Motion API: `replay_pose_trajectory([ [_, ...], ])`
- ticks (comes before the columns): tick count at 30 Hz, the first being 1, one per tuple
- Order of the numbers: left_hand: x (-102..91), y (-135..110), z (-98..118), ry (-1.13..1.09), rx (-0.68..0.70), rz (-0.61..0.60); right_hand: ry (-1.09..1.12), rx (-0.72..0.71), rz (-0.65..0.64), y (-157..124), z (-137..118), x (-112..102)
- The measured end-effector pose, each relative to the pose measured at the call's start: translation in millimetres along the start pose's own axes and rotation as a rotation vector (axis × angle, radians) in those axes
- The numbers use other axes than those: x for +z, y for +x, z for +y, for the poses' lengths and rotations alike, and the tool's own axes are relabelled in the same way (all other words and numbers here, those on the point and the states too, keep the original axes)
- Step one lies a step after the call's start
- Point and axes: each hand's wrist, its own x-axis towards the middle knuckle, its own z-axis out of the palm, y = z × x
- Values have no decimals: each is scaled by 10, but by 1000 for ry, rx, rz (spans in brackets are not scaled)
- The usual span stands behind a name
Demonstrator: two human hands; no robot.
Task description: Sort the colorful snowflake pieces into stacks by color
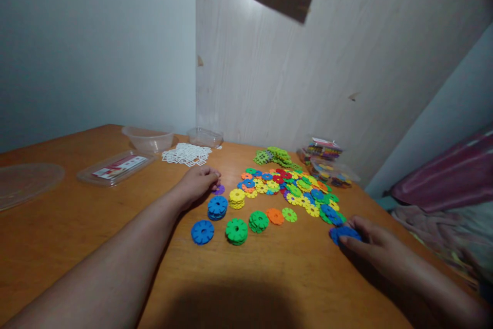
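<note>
The right hand (365,236), near right of the pile (292,188) of mixed discs, is clamped on blue discs (346,235). Left of the pile, the left hand (198,184) has its fingertips at a purple disc (219,190); I cannot tell whether they grip it. Between the hands, on the pile's near left, stand a yellow stack (236,198), a blue stack (217,207) and two green stacks (236,230), with an orange disc (275,216) and a lime disc (289,215) just before it. Green pieces (279,155) lie behind the pile, boxes (333,171) behind right, white pieces (187,154) and a bowl (148,140) well left.
</note>
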Motion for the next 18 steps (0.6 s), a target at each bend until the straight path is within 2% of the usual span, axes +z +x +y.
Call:
replay_pose_trajectory([
  [3,2,9,-10,-14,-6,6,14,-54,-20,-35,-149,81],
  [7,17,-13,9,-9,-14,9,-102,-111,34,-55,-253,168],
  [14,39,-21,-1,-35,15,-4,-191,-51,15,-7,-188,226],
  [18,36,-4,-14,-24,25,7,-91,-32,29,-45,-350,256],
])
